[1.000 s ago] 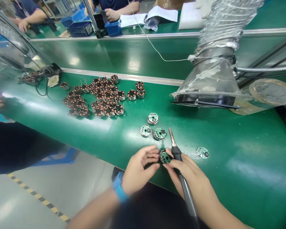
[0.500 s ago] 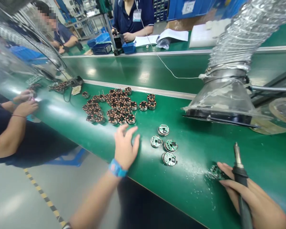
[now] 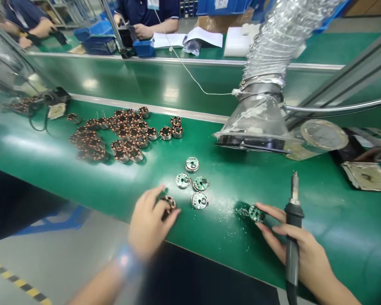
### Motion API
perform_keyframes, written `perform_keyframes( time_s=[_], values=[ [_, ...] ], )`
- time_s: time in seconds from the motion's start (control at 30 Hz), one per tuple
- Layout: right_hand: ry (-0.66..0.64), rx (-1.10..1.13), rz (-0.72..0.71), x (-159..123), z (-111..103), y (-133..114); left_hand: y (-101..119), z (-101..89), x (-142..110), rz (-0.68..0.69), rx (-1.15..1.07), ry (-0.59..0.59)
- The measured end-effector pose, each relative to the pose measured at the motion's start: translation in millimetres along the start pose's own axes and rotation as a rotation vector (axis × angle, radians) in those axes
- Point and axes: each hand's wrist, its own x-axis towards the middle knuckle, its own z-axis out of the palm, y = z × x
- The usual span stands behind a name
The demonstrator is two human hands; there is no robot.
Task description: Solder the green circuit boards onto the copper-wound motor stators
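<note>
Head view: a green-topped bench (image 3: 320,199) on a factory line, with a clear fume hood (image 3: 257,120) on a ribbed duct (image 3: 282,38) at far right and a co-worker (image 3: 147,12) at the far bench. Copper-wound stators (image 3: 123,135) lie heaped left of centre; four round circuit boards (image 3: 199,183) sit mid-bench. The left hand (image 3: 149,222), slightly blurred, closes narrowly on a single wound stator (image 3: 169,204) near the bench edge. The right hand (image 3: 307,250) grips a soldering iron (image 3: 292,228) tip-up, fingertips at the edge of a fifth board (image 3: 256,214) on the mat. Step judged: stator and board are being readied together; the next move appears to call for steady alignment of the two.
</note>
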Motion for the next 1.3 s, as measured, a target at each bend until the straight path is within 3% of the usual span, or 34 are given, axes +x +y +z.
perform_keyframes(
  time_s=[0.1,0.17,0.27,0.37,0.47,0.6,0.77,0.83,0.97,1.1,1.23,1.3],
  values=[
    [-0.020,0.107,-0.013,7,5,-23,34,6.9,-21,-0.046,-0.099,0.000],
    [-0.064,0.158,-0.059,15,15,-38,44,9.1,-28,-0.086,-0.226,0.023],
    [-0.159,0.165,-0.173,22,36,-57,38,3.3,-34,-0.329,-0.445,0.028],
    [-0.234,0.093,-0.273,23,56,-68,24,-5.7,-34,-0.651,-0.678,-0.121],
    [-0.291,0.047,-0.255,24,69,-72,19,-6.5,-29,-0.759,-0.914,-0.255],
    [-0.315,0.046,-0.209,28,73,-76,26,1.3,-25,-0.712,-0.976,-0.156],
    [-0.296,0.047,-0.202,31,73,-79,34,5.3,-33,-0.401,-0.788,0.112],
    [-0.297,0.039,-0.206,31,74,-79,32,4.7,-36,-0.261,-0.700,0.121],
    [-0.281,0.038,-0.211,31,76,-79,27,0.8,-38,-0.095,-0.475,0.006],
    [-0.269,0.078,-0.191,32,74,-80,24,-3.1,-38,-0.139,-0.546,-0.061],
    [-0.215,0.119,-0.249,32,57,-79,21,-3.1,-33,-0.430,-0.785,-0.110],
    [-0.180,0.099,-0.238,31,45,-80,18,-2.4,-28,-0.483,-0.846,-0.170]
  ],
)
